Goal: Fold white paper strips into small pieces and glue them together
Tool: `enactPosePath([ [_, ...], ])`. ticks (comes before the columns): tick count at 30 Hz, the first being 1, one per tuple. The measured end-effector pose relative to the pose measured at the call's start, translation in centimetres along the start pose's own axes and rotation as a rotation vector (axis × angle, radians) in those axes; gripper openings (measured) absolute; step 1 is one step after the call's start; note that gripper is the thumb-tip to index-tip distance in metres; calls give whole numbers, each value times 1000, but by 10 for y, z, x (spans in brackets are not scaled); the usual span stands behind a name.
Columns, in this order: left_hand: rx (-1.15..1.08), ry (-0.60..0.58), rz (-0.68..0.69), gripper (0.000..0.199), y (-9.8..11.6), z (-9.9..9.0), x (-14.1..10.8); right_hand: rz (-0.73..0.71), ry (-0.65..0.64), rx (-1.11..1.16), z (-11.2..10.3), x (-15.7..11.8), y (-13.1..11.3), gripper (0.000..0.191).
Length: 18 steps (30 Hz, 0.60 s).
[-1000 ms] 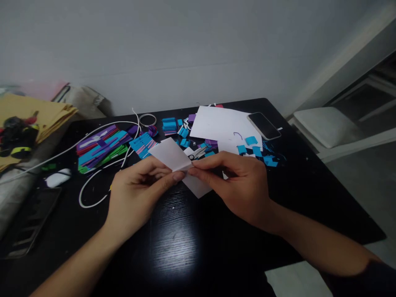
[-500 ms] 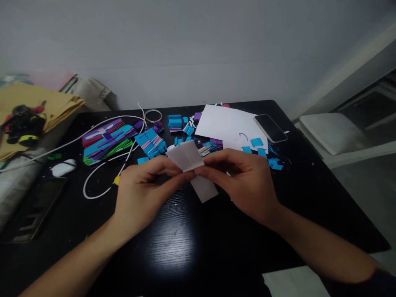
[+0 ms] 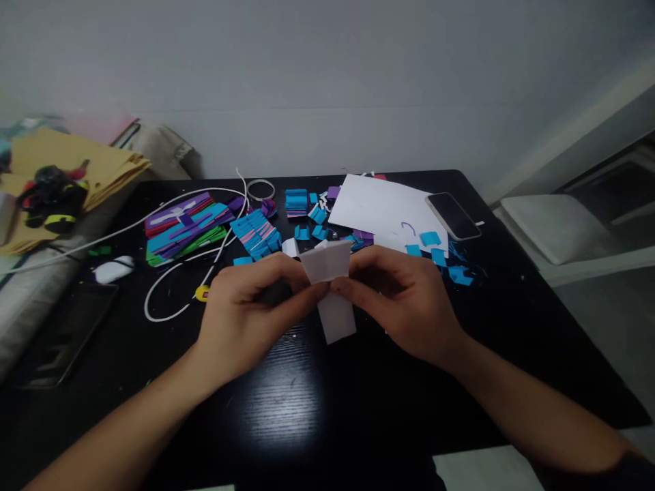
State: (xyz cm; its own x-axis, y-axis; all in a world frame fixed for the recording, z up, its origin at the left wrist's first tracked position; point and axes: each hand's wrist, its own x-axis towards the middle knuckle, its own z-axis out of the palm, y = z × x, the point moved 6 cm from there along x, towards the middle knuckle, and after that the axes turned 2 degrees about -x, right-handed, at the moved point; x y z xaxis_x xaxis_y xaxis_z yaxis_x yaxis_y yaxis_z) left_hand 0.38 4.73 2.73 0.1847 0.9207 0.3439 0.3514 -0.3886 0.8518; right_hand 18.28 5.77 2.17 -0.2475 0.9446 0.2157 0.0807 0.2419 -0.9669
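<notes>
White paper (image 3: 330, 262), folded, and the left hand (image 3: 245, 307) pinches it, the right hand (image 3: 412, 300) pinching alongside; blue scraps (image 3: 430, 239) just beyond the right hand; phone (image 3: 454, 215) farther out!

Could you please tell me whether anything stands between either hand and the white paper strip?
Nothing visible does: the left hand and the right hand both pinch the white paper strip directly. The large white sheet and the phone lie farther back.
</notes>
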Motion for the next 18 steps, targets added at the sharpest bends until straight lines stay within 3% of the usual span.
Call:
enactPosePath([
  [7, 14, -39, -28, 12, -3, 1, 0, -63, -65, -61, 0, -2, -3, 4],
  [13, -74, -94, -79, 11, -5, 2, 3, -22, -60, -95, -1, 0, -4, 3],
  [18, 6, -145, -20, 14, -3, 4, 6, -6, -116, -187, 0, 2, -3, 5],
])
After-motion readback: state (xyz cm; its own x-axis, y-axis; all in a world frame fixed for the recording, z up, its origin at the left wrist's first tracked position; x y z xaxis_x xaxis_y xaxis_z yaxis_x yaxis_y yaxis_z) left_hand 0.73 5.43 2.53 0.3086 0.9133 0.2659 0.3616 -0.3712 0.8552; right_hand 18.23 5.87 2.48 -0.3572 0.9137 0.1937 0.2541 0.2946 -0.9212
